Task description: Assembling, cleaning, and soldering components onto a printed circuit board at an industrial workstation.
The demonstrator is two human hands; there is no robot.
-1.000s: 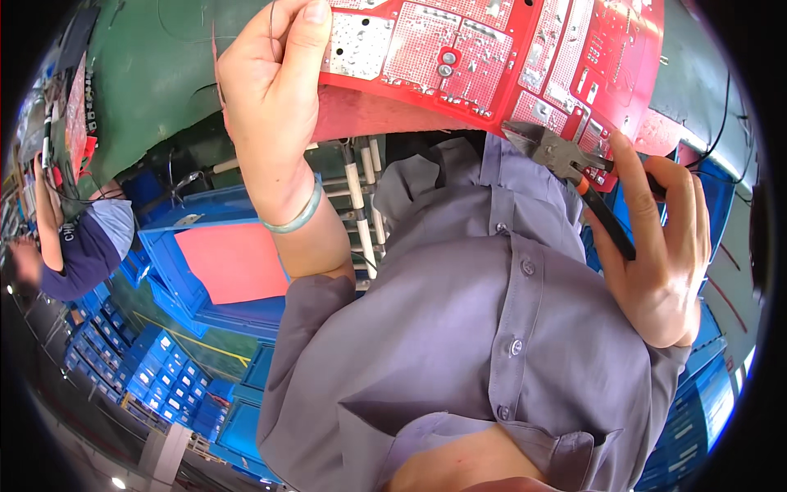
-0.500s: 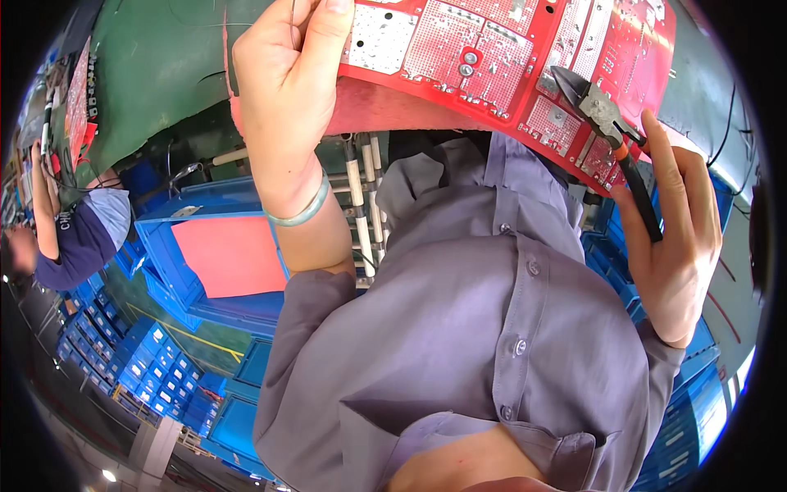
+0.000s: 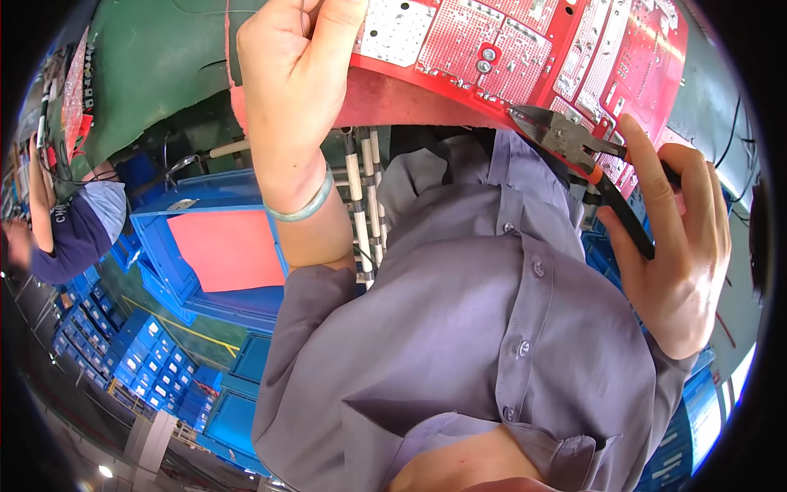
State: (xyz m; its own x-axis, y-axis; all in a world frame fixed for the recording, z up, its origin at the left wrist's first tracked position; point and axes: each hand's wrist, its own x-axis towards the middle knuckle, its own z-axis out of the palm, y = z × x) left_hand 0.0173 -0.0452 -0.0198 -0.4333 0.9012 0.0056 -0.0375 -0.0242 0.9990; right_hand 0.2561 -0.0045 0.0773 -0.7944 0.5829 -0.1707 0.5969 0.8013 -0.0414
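Note:
A large red circuit board (image 3: 459, 41), covered in solder points, is tilted up at the top of the view. Its left edge is gripped by my left hand (image 3: 295, 98), thumb in front; the fingertips are cut off by the frame's edge. My right hand (image 3: 684, 238) is wrapped around diagonal cutting pliers (image 3: 574, 143) with black and orange handles. Their jaws lie over the board's lower edge, right of the middle. Whether the jaw tips touch the board I cannot tell.
A green work surface (image 3: 156, 74) with a pink mat (image 3: 393, 102) lies under the board. Below it stands a blue crate (image 3: 156, 221) with a pink sheet (image 3: 229, 250). A co-worker (image 3: 82, 221) works at far left beside another red board (image 3: 75, 90). Blue bins (image 3: 156, 353) stand beyond.
The pliers have swung down and left across the board toward its lower edge. My right hand has dropped slightly, and the board has shifted a little to the right.

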